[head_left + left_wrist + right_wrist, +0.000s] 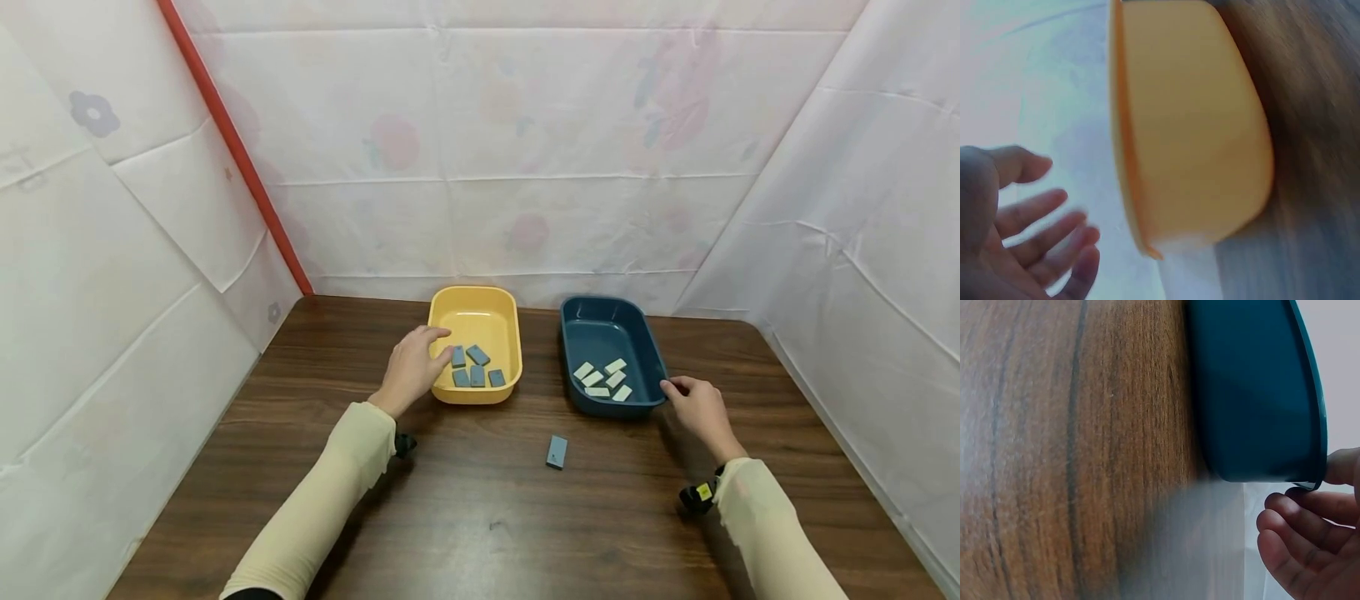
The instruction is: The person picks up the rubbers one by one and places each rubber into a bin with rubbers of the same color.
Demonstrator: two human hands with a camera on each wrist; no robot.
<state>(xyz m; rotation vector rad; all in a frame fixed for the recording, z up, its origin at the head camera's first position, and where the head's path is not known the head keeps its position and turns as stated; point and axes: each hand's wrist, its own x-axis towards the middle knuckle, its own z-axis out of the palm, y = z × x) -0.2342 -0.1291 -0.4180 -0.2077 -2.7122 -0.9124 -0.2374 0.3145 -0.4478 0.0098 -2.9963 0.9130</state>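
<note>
My left hand [411, 367] hovers at the left rim of a yellow tray [512, 333], fingers loosely bent and apart, holding nothing. The left wrist view shows a gap between those fingers [1054, 203] and the yellow wall [1197, 125]. Several grey-blue domino-like tiles [477, 376] lie in the yellow tray. My right hand [701, 412] pinches the near right corner rim of a dark blue tray [609, 312] between thumb and fingers. Several cream tiles [597, 392] lie inside it. One grey-blue tile [557, 452] rests on the table in front of the trays.
Both trays stand toward the back of a dark wood-grain table [465, 500]. White printed sheeting [480, 150] rises behind and on both sides. A red strip [240, 150] runs down the back left corner to the table edge.
</note>
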